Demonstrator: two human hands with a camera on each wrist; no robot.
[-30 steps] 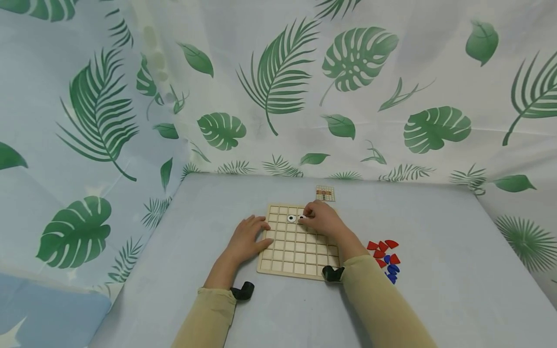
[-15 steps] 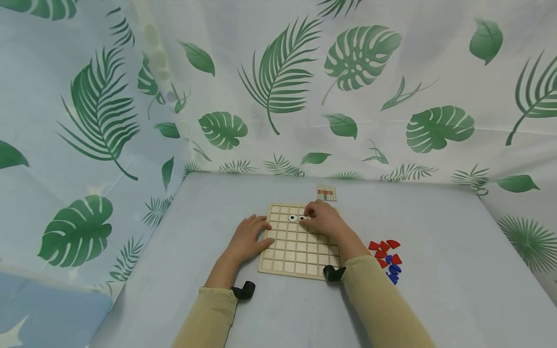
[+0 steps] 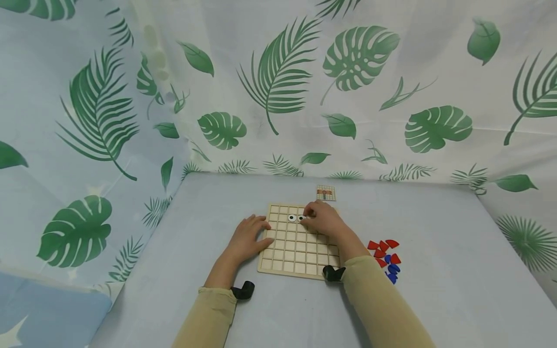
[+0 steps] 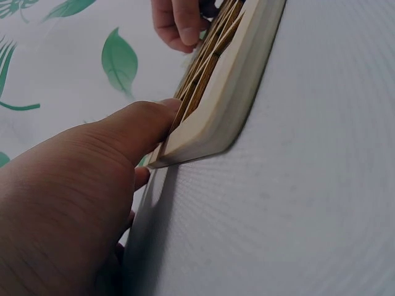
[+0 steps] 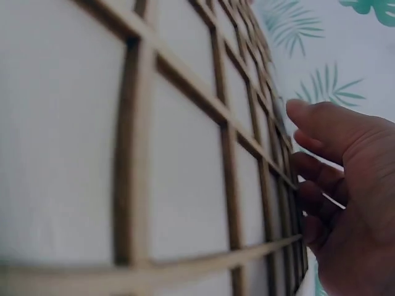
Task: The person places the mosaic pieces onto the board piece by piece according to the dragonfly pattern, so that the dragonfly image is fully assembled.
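A square wooden grid board (image 3: 289, 266) lies flat on the table. Near its far edge sits a white round eye piece (image 3: 292, 218) with a black center. My right hand (image 3: 325, 221) pinches a second round eye piece (image 3: 300, 218) beside the first one, at the board's surface; its fingers partly hide this piece. At the board's left edge, my left hand (image 3: 245, 239) rests with spread fingers. The left wrist view shows its thumb (image 4: 148, 123) lying on the board's rim. In the right wrist view, the right hand's fingers (image 5: 318, 179) bend close to the grid.
Several red wedge pieces (image 3: 380, 246) and blue pieces (image 3: 393, 268) lie loose right of the board. Behind the board is a small pattern card (image 3: 326, 193). A leaf-print curtain (image 3: 278, 87) borders the table's back and sides.
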